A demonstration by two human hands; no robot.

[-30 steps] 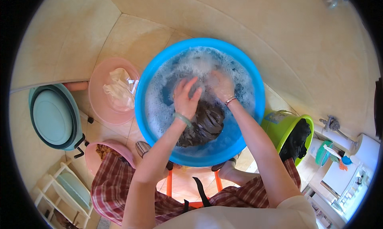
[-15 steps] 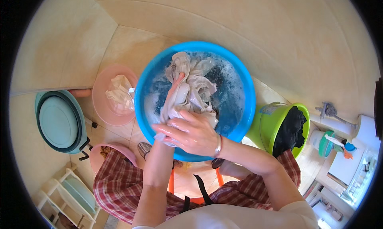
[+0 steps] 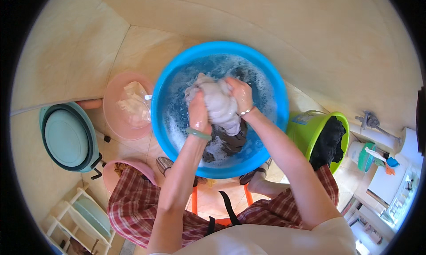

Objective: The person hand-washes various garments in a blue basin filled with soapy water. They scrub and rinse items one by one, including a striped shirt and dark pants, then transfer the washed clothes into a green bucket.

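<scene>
A wet, bunched white garment [image 3: 218,106] is held up between both hands over a large blue basin [image 3: 284,105] of soapy water. My left hand [image 3: 198,114], with a green bangle at its wrist, is closed on the left side of the bundle. On the upper right, my right hand [image 3: 241,94], with a silver bracelet, grips the same cloth. Below the bundle a dark grey cloth [image 3: 231,142] lies partly under the suds. More dark fabric shows dimly through the water near the far rim.
Left of the basin sits a pink basin [image 3: 114,119] with pale cloth in it. A teal folding basin [image 3: 66,135] and a second pink basin [image 3: 128,163] are farther left. At the right a lime green bucket [image 3: 306,135] holds black cloth [image 3: 327,142]. A tiled wall rises beyond.
The white garment was draped along my left forearm, with my right hand on that arm. Now it is gathered into a bundle, both hands grip it, and the dark cloth beneath shows.
</scene>
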